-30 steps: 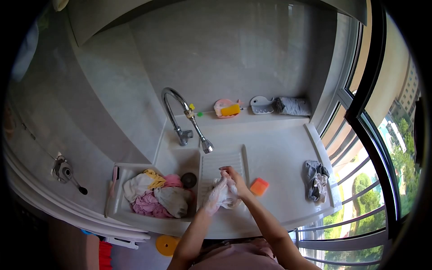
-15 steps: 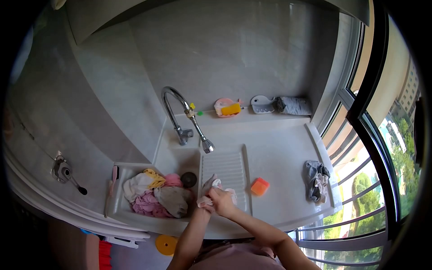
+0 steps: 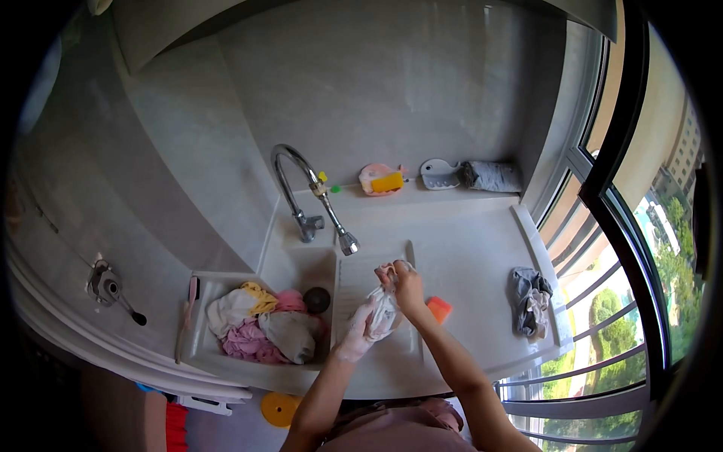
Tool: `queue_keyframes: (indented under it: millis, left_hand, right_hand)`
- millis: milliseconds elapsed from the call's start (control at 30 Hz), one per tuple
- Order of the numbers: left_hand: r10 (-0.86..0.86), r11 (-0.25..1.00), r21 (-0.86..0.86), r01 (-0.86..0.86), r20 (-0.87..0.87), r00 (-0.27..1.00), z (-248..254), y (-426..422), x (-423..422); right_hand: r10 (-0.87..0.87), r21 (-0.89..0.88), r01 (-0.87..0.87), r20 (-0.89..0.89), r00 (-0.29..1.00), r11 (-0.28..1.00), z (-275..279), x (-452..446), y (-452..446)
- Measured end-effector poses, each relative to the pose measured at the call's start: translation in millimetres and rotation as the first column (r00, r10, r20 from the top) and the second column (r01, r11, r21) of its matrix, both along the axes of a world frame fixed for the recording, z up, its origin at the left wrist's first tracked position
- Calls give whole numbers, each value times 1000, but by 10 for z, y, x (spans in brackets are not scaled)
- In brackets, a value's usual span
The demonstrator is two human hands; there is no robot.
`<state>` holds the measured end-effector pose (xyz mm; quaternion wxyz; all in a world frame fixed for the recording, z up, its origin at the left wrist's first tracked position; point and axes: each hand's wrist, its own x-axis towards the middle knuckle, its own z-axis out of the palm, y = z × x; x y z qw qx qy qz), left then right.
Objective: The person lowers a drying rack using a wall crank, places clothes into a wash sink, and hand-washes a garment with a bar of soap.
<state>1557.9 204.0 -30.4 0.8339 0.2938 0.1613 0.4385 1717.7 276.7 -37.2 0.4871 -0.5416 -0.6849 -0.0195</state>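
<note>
Over the ribbed washboard (image 3: pixel 358 273) of the sink, both hands hold a small, wet, white-and-grey piece of clothing (image 3: pixel 384 310); its exact kind is unclear. Pale suds cover my left hand (image 3: pixel 360 330), which is closed around the lower part of the cloth. Higher up and to the right, my right hand (image 3: pixel 409 288) grips the upper end, fingers bent in. The cloth is stretched between them. Just right of my right wrist lies an orange-and-pink block (image 3: pixel 439 309), partly hidden by the forearm.
Wet clothes (image 3: pixel 260 328) fill the basin's left side beside a dark drain (image 3: pixel 316 300). A chrome faucet (image 3: pixel 348 242) hangs above the washboard. Grey garments (image 3: pixel 531 301) lie at the right edge. Soap dishes (image 3: pixel 380 181) and a folded grey cloth (image 3: pixel 492 177) line the back ledge.
My right hand has moved up and right, drawing the cloth out lengthwise. My left hand is now beneath it, showing suds. Before, both hands were bunched together over the cloth.
</note>
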Motion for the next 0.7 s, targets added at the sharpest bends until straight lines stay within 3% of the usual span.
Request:
queue_keyframes:
  millis: [33, 67, 100, 167, 200, 267, 300, 367, 433, 467, 533, 600, 667, 700]
  left_hand:
    - [1, 1000, 1, -1, 3, 1000, 156, -28, 35]
    - [96, 995, 7, -96, -45, 994, 400, -57, 87]
    - [192, 981, 18, -191, -92, 977, 534, -61, 107]
    - [199, 980, -10, -200, -74, 977, 421, -9, 83]
    - [195, 979, -46, -198, -62, 979, 347, 9, 76]
    - [153, 988, -24, -154, -24, 988, 282, 10, 64]
    - [109, 994, 5, -109, 15, 994, 260, 10, 59]
    - [140, 990, 40, -137, -73, 987, 208, 4, 12]
    - [225, 974, 96, -207, -254, 941, 389, -56, 3]
    - [234, 972, 95, -216, -255, 938, 350, -53, -51]
    - [339, 941, 131, -313, -392, 855, 267, -9, -194]
    - [425, 903, 125, -411, -392, 816, 232, -10, -178]
    - [408, 900, 16, -435, -382, 830, 118, 26, -128]
    - [400, 877, -97, -471, -397, 826, 117, 21, -44]
  right_hand:
    - [-101, 78, 101, -2, 995, 992, 255, 5, -103]
    - [-97, 85, 97, 1, 995, 992, 344, 33, -176]
    - [-74, -117, 57, -150, 986, 992, 371, 76, -258]
    - [-58, -459, -179, -457, 888, 870, 255, 138, -391]
    - [-58, -460, -180, -456, 888, 869, 121, 108, -439]
    - [-100, -645, -479, -651, 752, 595, -98, 20, -509]
    - [-110, -647, -476, -654, 749, 596, -139, -16, -526]
    - [-183, -559, -687, -819, 543, 464, -106, -86, -552]
    - [-139, -498, -710, -854, 501, 498, -42, -60, -569]
    - [-86, -430, -735, -885, 457, 523, -25, -64, -573]
    - [-28, -412, -699, -871, 490, 584, 78, -79, -552]
    - [-39, -339, -701, -913, 406, 627, 365, -91, -579]
    - [92, -341, -531, -771, 630, 776, 316, -305, -577]
    - [163, -379, -478, -625, 764, 792, 278, -375, -642]
